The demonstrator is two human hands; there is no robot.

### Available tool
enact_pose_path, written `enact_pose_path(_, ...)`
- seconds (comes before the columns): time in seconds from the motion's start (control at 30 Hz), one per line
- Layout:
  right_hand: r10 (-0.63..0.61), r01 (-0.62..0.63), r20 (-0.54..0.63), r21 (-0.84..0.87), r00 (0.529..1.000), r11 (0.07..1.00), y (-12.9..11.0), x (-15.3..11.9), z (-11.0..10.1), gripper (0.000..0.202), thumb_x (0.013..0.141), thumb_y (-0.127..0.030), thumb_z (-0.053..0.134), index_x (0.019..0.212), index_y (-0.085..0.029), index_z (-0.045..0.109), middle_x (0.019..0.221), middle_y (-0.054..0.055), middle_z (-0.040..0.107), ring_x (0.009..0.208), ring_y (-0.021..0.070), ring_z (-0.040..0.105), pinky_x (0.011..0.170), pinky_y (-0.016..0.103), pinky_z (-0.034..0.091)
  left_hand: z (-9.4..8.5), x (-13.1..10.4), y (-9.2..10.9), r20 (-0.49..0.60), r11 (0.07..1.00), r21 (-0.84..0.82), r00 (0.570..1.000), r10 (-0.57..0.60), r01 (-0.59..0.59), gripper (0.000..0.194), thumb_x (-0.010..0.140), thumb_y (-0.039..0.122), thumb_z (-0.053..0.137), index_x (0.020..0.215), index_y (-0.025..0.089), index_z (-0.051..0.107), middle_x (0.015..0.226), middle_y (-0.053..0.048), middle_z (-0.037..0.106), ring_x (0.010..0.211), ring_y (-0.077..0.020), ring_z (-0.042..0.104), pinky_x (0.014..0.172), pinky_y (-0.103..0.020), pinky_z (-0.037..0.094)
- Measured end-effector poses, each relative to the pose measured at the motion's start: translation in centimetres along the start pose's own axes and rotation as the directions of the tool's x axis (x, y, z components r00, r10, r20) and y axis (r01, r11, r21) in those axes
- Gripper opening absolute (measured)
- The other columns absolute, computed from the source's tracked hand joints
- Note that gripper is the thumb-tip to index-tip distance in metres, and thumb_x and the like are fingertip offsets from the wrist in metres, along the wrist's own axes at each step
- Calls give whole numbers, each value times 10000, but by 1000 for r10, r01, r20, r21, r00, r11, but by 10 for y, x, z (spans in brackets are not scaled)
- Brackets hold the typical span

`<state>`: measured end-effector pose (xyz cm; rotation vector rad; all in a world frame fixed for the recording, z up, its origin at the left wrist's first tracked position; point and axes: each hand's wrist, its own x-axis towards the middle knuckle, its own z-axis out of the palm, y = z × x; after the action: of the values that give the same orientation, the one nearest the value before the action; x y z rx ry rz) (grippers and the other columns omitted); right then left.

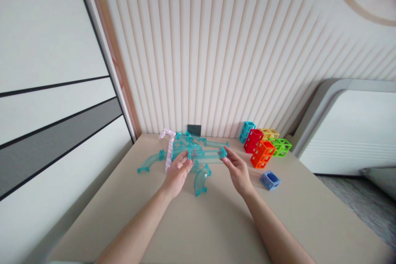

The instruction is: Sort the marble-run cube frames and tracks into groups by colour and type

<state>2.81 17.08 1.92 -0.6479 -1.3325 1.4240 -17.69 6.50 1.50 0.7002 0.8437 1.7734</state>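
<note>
My left hand (178, 173) and right hand (238, 170) pinch the straight teal track (206, 156) by its ends; it looks light, stiff, slick.

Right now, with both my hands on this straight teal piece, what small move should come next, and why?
Probably lower the straight teal piece toward the bare tabletop nearer you. Your left hand and right hand hold its two ends, and other teal pieces crowd the surface beyond it, so the near side looks easier.
</note>
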Motion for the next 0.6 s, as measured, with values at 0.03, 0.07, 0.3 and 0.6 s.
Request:
enact_pose_path(0.03,-4,4,-10,8,1000,1000,1,1,-1,598,737,-478,861,1263,-242,701,1198,94,756,1128,302,695,1059,537,487,-1,0,0,-2,999,42,1000,15,-15,455,735,408,864,1128,248,699,1234,-67,726,1257,-248,619,1176,-453,371)
enact_pose_path(0.07,-8,9,-17,14,1000,1000,1,1,-1,598,734,-478,863,1260,-242,703,1204,93,754,1134,301,692,1067,538,479,-2,1,-1,-11,995,92,999,34,-33,463,736,418,860,1135,241,703,1239,-77,725,1263,-256,614,1174,-455,372)
enact_pose_path(0.3,-28,28,4,8,1000,1000,3,1,-2,618,727,-454,874,1279,-247,691,1260,102,729,1181,310,670,1058,533,499,-10,6,3,-27,951,290,993,117,-104,539,718,456,856,1175,211,707,1246,-130,730,1266,-303,621,1131,-462,428)
enact_pose_path(0.6,-26,27,17,-65,1000,997,2,2,-7,653,727,-479,864,1304,-233,684,1264,114,724,1208,329,660,1068,541,501,-5,6,11,-32,959,277,996,78,-66,585,608,444,919,1093,193,708,1186,-155,753,1245,-333,640,1098,-479,471)
